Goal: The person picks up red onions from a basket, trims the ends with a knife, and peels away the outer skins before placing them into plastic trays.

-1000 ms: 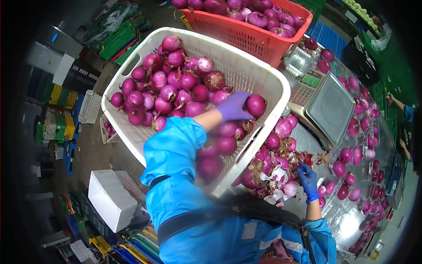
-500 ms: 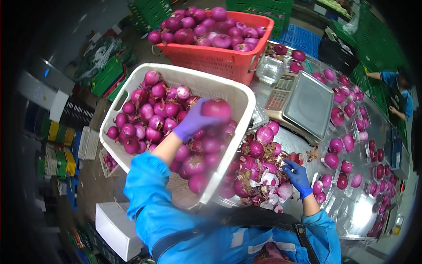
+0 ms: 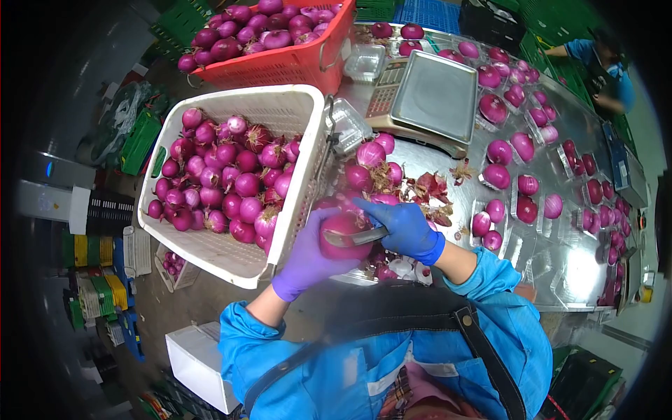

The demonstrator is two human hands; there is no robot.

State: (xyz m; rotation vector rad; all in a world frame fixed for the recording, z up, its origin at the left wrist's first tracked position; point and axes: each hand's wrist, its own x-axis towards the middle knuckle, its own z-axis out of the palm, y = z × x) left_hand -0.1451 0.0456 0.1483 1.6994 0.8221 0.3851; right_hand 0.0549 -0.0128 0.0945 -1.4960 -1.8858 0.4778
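Note:
My left hand [image 3: 308, 248], in a purple glove, is wrapped round a large red onion [image 3: 337, 234] in front of my chest. My right hand [image 3: 409, 229], in a blue glove, grips a knife [image 3: 357, 236] whose curved blade lies against the onion's side. Most of the knife's handle is hidden in my fingers. Left of both hands stands a white basket [image 3: 208, 271] of red onions. Beyond them on the metal table, more onions [image 3: 371, 154] sit in a pile with loose skins [image 3: 427, 189] beside it.
A weighing scale [image 3: 435, 98] stands on the metal table near clear plastic boxes [image 3: 348, 126]. Onions in clear trays [image 3: 495, 176] cover the table's right side. At the back is a red basket [image 3: 294, 66] full of onions. A co-worker [image 3: 602, 70] stands at the far right.
My left hand has lifted the onion out of the white basket and brought it right, to my front. My right hand has left the peelings and now meets the onion with the knife.

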